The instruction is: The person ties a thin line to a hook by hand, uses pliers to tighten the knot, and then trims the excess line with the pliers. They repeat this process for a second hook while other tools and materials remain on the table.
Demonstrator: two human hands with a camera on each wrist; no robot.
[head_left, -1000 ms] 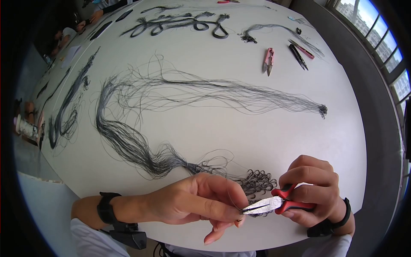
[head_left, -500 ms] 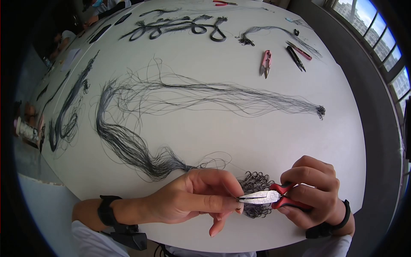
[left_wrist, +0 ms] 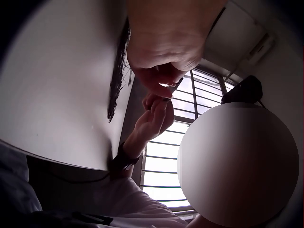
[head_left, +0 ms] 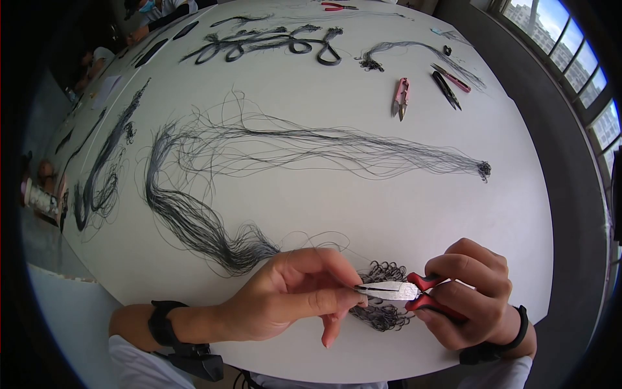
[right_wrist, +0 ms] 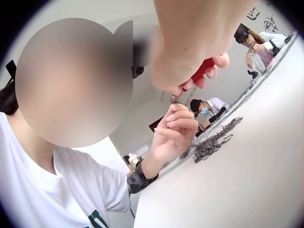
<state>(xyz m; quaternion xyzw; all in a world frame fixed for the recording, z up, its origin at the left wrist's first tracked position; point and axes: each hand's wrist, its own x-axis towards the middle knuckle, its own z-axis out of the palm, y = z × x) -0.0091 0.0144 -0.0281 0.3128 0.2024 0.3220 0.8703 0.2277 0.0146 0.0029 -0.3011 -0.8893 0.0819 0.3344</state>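
Note:
In the head view my right hand [head_left: 476,285] grips pliers [head_left: 395,291] with red and black handles, their silver tips pointing left. The tips are right at the thumb and index finger of my left hand [head_left: 285,298], which pinch a thin dark strand; its exact kind I cannot tell. Below the pliers lies a cluster of dark curved hooks [head_left: 382,318], partly hidden by hand and tool. A long bundle of thin dark lines [head_left: 188,223] runs left from behind my left hand. In the right wrist view the red handle [right_wrist: 204,69] shows within my right fingers.
On the white table [head_left: 311,207], the lines end in a small knot of hooks [head_left: 484,171] at right. Pink thread snips [head_left: 402,97] and black snips [head_left: 446,89] lie farther back. Looped dark bundles [head_left: 272,45] lie at the back, another bundle [head_left: 107,155] at left. Other people [right_wrist: 209,109] sit farther along.
The pliers and the left fingertips have risen slightly in the head view and shifted a little left, tips staying together. More of the hook cluster shows below the pliers.

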